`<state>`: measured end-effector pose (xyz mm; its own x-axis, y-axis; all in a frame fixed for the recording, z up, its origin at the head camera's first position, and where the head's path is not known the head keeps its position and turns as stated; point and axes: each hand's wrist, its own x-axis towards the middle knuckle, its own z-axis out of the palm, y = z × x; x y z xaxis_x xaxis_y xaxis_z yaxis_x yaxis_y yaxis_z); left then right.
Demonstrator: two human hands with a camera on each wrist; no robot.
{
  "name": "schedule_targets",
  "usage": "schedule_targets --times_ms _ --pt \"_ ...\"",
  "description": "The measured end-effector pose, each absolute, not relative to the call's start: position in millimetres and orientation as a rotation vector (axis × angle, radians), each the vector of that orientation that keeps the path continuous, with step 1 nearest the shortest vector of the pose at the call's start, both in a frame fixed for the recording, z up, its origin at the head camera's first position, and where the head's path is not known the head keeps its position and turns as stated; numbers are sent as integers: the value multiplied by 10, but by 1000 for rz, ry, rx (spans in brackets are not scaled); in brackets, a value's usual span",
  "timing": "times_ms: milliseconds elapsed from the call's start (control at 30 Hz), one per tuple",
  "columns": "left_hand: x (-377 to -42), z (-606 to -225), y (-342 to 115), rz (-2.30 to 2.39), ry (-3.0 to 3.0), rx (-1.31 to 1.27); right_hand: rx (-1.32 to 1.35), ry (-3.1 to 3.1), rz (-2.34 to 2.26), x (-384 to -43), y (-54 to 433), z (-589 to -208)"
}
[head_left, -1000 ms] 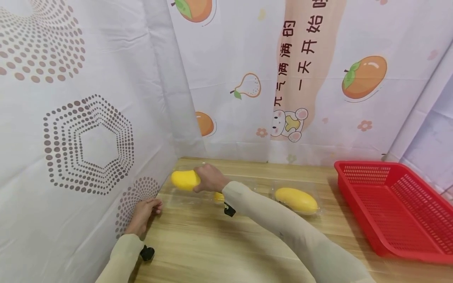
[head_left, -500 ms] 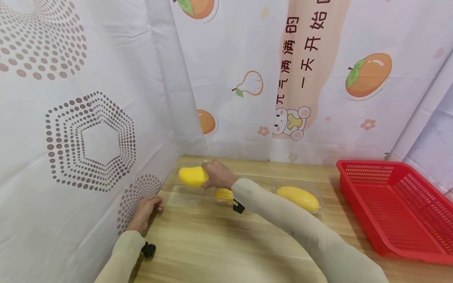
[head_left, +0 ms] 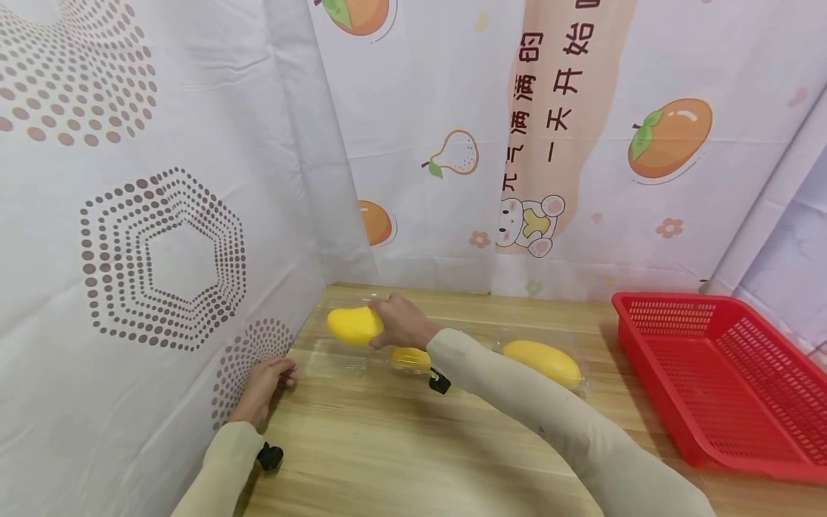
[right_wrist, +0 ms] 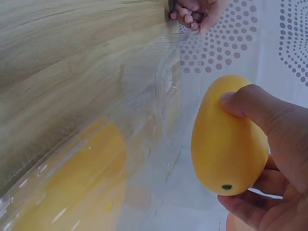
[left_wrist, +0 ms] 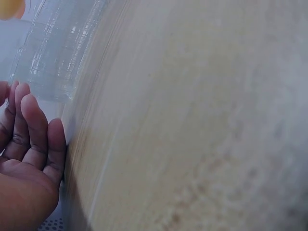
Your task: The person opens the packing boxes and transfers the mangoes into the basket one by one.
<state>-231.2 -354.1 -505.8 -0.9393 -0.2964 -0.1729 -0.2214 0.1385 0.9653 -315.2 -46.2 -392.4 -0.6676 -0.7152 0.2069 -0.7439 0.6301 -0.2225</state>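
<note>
Yep, right hand [head_left: 400,321] clamped on smooth yellow oval mango [right_wrist: 228,144].
Gripped from both sides, probably against slipping; relaxed left hand [head_left: 263,388] sits apart, near clear plastic box [left_wrist: 55,62].

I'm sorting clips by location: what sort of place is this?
Probably a curtained-off work booth: printed curtains hang behind and left of a wood-grain table, which bears a red basket.

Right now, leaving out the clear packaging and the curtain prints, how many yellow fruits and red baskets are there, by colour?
Yellow: 3 (the held fruit in the right hand, the middle fruit, and the fruit nearest the basket)
Red: 1 (the basket)
Total: 4
</note>
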Motion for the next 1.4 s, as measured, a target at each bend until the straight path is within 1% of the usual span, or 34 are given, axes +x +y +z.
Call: schedule_targets --times_ms 167,500,1133,1400 --pt "-2329 -5068 -3561 -1927 -2335 499 1222 -2739 437 -3145 -420 -3897" --pt "-2317 -5057 -3533 -1939 -2329 549 1221 -2740 481 -3144 -293 -3901" --pt "-2337 -5048 -3489 -1948 -2319 533 1160 -2736 517 -3133 -4 -3868" --pt "-2307 -5069 -3494 -1924 -2324 557 1176 -2718 535 -3107 81 -3848"
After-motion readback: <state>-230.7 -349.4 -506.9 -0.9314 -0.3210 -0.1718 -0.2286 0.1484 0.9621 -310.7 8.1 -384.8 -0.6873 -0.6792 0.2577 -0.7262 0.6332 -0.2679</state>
